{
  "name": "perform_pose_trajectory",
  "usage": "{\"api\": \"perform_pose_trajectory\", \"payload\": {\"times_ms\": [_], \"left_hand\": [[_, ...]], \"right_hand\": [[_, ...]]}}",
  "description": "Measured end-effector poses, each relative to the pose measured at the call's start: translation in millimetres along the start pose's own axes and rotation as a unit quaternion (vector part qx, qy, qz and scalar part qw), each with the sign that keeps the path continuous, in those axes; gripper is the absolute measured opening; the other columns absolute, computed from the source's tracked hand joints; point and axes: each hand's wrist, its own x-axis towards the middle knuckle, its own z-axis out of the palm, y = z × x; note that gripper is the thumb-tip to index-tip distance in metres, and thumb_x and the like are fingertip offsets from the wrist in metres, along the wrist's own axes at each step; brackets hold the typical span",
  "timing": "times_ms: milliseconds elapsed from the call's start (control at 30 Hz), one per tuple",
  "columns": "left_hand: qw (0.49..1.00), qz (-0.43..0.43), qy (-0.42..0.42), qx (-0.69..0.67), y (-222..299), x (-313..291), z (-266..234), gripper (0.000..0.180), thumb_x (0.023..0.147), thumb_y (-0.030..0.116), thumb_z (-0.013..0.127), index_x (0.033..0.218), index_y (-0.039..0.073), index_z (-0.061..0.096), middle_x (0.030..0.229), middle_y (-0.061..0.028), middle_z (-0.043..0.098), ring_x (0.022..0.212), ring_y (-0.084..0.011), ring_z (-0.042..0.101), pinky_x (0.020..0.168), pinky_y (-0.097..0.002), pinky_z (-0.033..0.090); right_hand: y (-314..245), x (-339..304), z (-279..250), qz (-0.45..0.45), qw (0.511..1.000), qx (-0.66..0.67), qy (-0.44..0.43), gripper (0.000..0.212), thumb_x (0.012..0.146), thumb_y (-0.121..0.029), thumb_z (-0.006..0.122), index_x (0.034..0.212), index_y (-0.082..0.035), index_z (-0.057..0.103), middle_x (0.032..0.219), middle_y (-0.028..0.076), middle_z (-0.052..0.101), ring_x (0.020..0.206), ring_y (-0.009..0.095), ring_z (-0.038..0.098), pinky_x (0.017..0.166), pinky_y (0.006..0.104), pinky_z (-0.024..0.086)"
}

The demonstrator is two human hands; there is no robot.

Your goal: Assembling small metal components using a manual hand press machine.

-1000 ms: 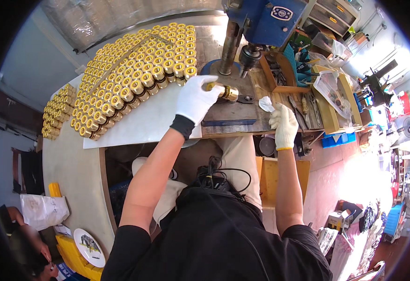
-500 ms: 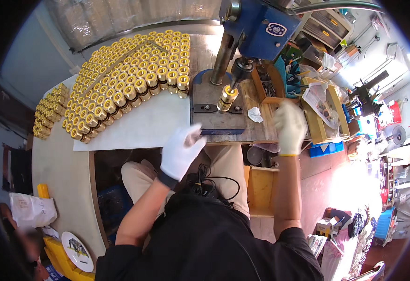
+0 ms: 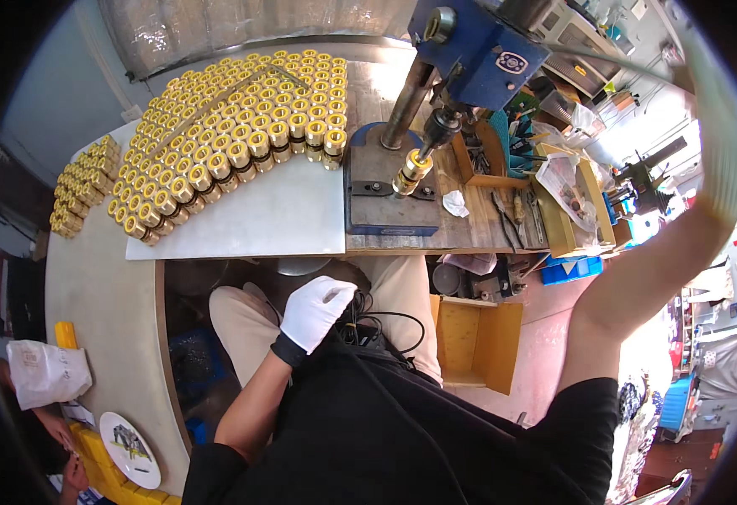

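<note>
My left hand [image 3: 318, 314], in a white glove, is over my lap below the table edge. Its fingers are curled against the thumb, and whatever they may hold is hidden. High at the far right, my gloved right hand [image 3: 726, 143] is smeared by motion, close to the end of the lever [image 3: 621, 61] of a blue drill press [image 3: 482, 63]; whether it grips the lever is unclear. A brass fitting [image 3: 413, 173] stands slightly tilted on the press base [image 3: 385, 210], right under the chuck [image 3: 442, 126]. Neither hand touches it.
Rows of brass fittings [image 3: 242, 126] cover a white board [image 3: 293, 219] at left, with a smaller group [image 3: 87, 181] beyond. Pliers [image 3: 506, 217], a crumpled white tissue [image 3: 455, 203] and a wooden box [image 3: 583, 227] are right of the press. Another person's hands [image 3: 72, 467] show at lower left.
My right hand has swung up and outward from beside the press to the far right, near the lever. My left hand has drawn back toward my lap, its fingers more curled.
</note>
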Motion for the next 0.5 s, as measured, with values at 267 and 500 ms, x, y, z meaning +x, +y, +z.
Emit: {"api": "perform_pose_trajectory", "payload": {"times_ms": [267, 500], "left_hand": [[0.903, 0.400, -0.121, 0.101, 105.0, 45.6, 50.2, 0.023, 0.097, 0.026, 0.072, 0.110, 0.009, 0.078, 0.097, -0.0113, 0.072, 0.094, -0.0336, 0.069, 0.082, -0.0432, 0.056], [0.743, 0.663, -0.033, 0.084, 288.5, 74.7, 170.3, 0.040, 0.081, 0.050, 0.076, 0.093, 0.012, 0.076, 0.100, -0.0081, 0.071, 0.105, -0.0293, 0.065, 0.097, -0.0486, 0.050]], "right_hand": [[-90.1, -229.3, -5.7, 0.060, 0.962, -0.089, -0.249, 0.049, 0.102, -0.027, 0.070, 0.147, -0.010, 0.064, 0.113, 0.020, 0.077, 0.099, 0.029, 0.078, 0.084, 0.0383, 0.058], [-65.9, -220.0, 42.3, 0.009, 0.964, 0.022, -0.266, 0.063, 0.103, -0.035, 0.072, 0.159, -0.017, 0.050, 0.105, 0.017, 0.076, 0.092, 0.031, 0.076, 0.085, 0.0408, 0.059]]}}
